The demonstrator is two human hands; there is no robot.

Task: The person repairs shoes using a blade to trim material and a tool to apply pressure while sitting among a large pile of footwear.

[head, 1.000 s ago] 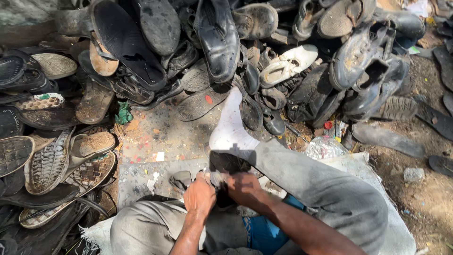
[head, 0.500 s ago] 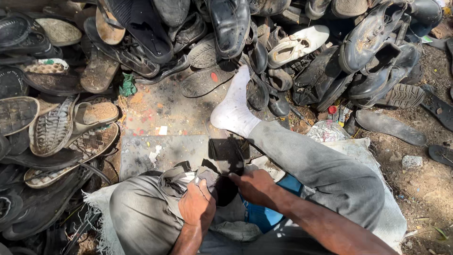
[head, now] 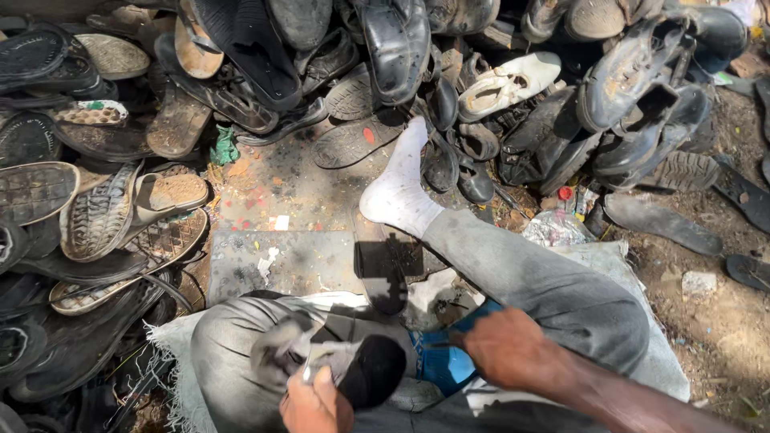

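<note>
My left hand (head: 314, 403) is at the bottom edge, closed around a rounded black shoe piece (head: 371, 370) that rests on my bent left knee in grey trousers (head: 233, 345). A blurred grey strap or tool sticks out beside it. My right hand (head: 507, 350) hovers apart to the right, its fingertips at a blue object (head: 439, 365) in my lap; what it grips is hidden. A black sole (head: 385, 277) stands propped in front of me. My right leg (head: 529, 273) stretches forward and ends in a white sock (head: 397, 192).
Worn shoes, sandals and loose soles are heaped across the top and left, among them a white shoe (head: 507, 82) and a black dress shoe (head: 397, 44). A dark flat slab (head: 273, 265) lies on the ground ahead. Bare dirt (head: 714, 337) with litter lies to the right.
My right hand has let go of the black shoe piece and moved right toward the blue object. The left hand has dropped lower with the piece. The view has tilted down.
</note>
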